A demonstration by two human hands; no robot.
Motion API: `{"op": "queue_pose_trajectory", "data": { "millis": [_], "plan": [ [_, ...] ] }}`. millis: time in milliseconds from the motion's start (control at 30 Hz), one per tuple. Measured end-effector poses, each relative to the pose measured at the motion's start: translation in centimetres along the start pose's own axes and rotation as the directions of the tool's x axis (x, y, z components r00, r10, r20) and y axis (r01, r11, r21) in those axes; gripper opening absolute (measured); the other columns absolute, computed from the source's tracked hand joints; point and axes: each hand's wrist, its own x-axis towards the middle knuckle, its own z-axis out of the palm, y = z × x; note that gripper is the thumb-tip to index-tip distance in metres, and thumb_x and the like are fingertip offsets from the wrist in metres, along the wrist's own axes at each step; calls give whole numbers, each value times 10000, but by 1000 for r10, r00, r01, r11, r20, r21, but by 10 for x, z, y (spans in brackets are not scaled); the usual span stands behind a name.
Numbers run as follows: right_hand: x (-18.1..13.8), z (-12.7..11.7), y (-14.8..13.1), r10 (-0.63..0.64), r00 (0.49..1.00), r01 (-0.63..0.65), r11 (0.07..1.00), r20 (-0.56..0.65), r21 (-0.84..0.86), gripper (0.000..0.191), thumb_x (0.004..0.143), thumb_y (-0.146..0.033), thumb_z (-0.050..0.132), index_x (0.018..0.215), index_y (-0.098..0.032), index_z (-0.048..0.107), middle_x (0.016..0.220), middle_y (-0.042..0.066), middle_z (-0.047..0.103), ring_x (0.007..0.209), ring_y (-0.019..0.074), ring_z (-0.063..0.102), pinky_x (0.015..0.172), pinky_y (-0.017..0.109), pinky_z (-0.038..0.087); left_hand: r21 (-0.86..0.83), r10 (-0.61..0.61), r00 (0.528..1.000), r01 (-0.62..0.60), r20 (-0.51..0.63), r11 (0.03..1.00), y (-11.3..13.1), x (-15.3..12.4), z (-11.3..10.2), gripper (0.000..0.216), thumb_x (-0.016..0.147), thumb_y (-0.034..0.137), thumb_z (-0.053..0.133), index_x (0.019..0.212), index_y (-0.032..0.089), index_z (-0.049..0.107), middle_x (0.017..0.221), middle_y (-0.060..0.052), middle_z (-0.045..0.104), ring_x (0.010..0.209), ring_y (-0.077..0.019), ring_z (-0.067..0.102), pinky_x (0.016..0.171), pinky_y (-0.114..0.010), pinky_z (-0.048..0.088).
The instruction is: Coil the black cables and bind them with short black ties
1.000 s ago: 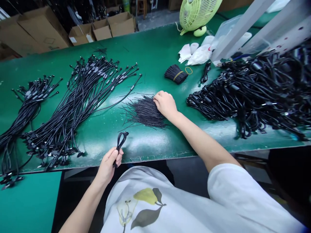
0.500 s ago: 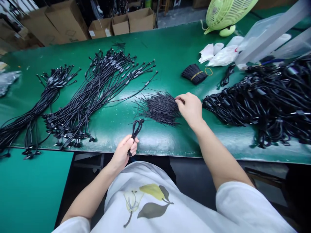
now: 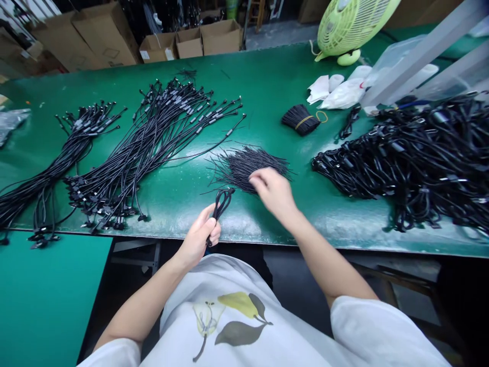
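A folded black cable [image 3: 223, 202] stands up out of my left hand [image 3: 201, 229], whose fingers are closed round its lower part near the table's front edge. Over the lower right side of a pile of thin black twist ties [image 3: 244, 163] is my right hand [image 3: 273, 191]. Its thumb and fingers are pinched together; anything between them is too thin or blurred to make out. Part of the pile is hidden behind this hand.
Straight black cables [image 3: 153, 132] lie in bunches on the left of the green table [image 3: 263, 71]. Coiled cables [image 3: 412, 158] are heaped at right. Behind the pile lie a banded bundle of ties [image 3: 300, 120], white rolls and bags [image 3: 344, 94] and a green fan [image 3: 353, 25].
My right hand has moved from the right end of the tie pile leftward and toward me, nearer the left hand. The left hand still holds the folded cable and has shifted slightly right.
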Motion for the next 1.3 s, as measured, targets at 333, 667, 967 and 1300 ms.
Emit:
{"op": "queue_pose_trajectory", "data": {
  "millis": [333,667,967,1300],
  "plan": [
    [-53,43,-60,-667,728,685,695,161,-219,233,952,-113,396,970,-141,627,934,90,648,870,171,581,758,305,426,568,324,938,-201,-123,798,-13,10,-20,220,884,317,512,915,159,662,665,11,508,620,-122,440,612,-243,371],
    [-21,23,-87,-739,246,955,73,627,-289,261,904,-66,376,933,-118,630,795,93,560,698,198,453,603,348,313,274,-111,992,124,-62,954,-3,5,-37,289,703,422,628,641,183,478,468,84,351,434,-59,265,451,-214,163],
    [-17,38,-100,-617,352,936,206,704,-287,300,814,6,369,686,-133,601,616,84,498,565,190,412,531,334,255,174,-52,986,80,-159,981,-6,1,-23,213,768,355,579,669,175,522,513,67,398,484,-76,329,486,-221,240],
    [-7,58,-93,-262,896,178,951,357,252,354,987,-306,369,753,-173,600,742,11,631,674,122,567,631,216,380,502,530,846,-435,-56,747,30,-2,-49,175,839,280,584,851,210,744,1050,-69,567,1062,-218,489,986,-348,359]
  ]
}}
